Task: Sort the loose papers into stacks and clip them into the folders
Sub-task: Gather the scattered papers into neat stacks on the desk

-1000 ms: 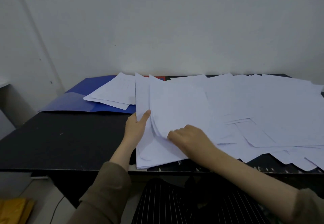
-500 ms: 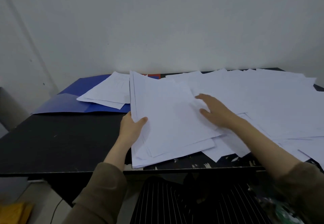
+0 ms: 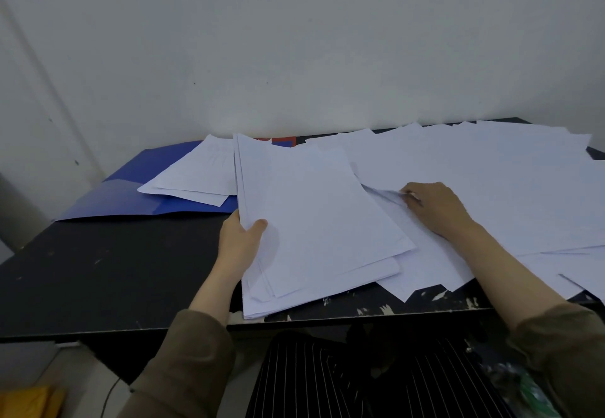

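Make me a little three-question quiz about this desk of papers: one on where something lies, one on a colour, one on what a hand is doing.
1. Where does the open folder lie?
A. At the far left of the table
B. On the person's lap
C. On the floor

2. What colour is that folder?
A. Green
B. Blue
C. Yellow

3. What is the left hand doing?
A. Resting flat on bare table
B. Hanging off the table edge
C. Gripping the left edge of the paper stack

Answers:
1 A: it sits on the black table near the wall, partly under a few sheets.
2 B: its cover shows plain blue.
3 C: the thumb lies on top of the stack, fingers beneath; the right hand pinches a loose sheet.
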